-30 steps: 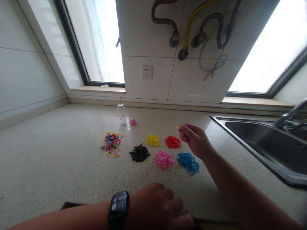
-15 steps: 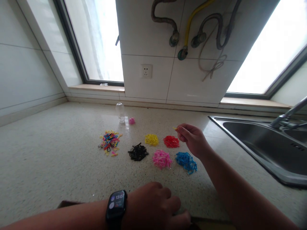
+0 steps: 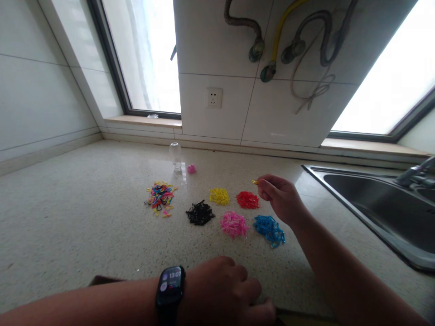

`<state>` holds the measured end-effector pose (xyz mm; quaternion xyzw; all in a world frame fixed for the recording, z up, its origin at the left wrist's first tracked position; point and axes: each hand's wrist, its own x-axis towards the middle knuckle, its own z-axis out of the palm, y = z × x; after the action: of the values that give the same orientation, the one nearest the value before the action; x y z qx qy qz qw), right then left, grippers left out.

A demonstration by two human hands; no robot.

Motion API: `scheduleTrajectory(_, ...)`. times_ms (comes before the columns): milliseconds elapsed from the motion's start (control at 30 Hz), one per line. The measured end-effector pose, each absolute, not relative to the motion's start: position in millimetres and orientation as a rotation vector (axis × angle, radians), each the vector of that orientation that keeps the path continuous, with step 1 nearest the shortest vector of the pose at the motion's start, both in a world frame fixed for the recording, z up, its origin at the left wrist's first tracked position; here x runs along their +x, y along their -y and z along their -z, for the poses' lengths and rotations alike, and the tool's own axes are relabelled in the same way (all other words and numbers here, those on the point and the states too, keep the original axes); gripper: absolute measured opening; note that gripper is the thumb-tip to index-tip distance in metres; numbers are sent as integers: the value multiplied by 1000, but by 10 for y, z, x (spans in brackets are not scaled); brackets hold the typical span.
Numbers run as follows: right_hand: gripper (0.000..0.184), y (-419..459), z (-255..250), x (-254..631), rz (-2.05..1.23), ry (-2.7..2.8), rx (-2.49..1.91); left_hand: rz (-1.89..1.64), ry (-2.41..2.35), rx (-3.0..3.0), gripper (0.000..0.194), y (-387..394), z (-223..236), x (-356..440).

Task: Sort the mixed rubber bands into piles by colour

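My right hand (image 3: 280,197) hovers above the counter beside the red pile (image 3: 248,199), its fingers pinched on a small yellow rubber band (image 3: 254,182). Sorted piles of small bands lie on the counter: yellow (image 3: 219,196), black (image 3: 200,213), pink (image 3: 233,224) and blue (image 3: 269,230). A mixed-colour pile (image 3: 161,197) lies further left. My left hand (image 3: 227,292), with a dark smartwatch (image 3: 170,286) on the wrist, rests on the counter's near edge with fingers curled; nothing shows in them.
A small clear bottle (image 3: 176,156) and its pink cap (image 3: 191,169) stand behind the piles. A steel sink (image 3: 374,203) with a tap (image 3: 416,172) is at the right. The tiled wall holds a socket (image 3: 214,98) and hoses (image 3: 292,40).
The view shifted slightly; my right hand still holds the yellow band at about the same place beside the red pile. My left hand has stayed put.
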<state>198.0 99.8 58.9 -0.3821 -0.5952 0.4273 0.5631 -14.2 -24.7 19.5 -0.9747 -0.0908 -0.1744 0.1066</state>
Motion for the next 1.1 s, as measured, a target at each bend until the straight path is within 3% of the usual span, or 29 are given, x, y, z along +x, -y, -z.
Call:
scheduleTrajectory(667, 27, -1022, -558, 1972, -1014, 1466, -938, 562, 270, -2862, 19, 251, -163, -125)
scheduleTrajectory(967, 32, -1169, -595, 1779, -830, 1905, -1131, 614, 256, -2824, 19, 218, -116, -131)
scheduleTrajectory(1100, 27, -1365, -602, 1553, -552, 2212, -1197, 645, 254, -2815, 18, 217, -96, -132)
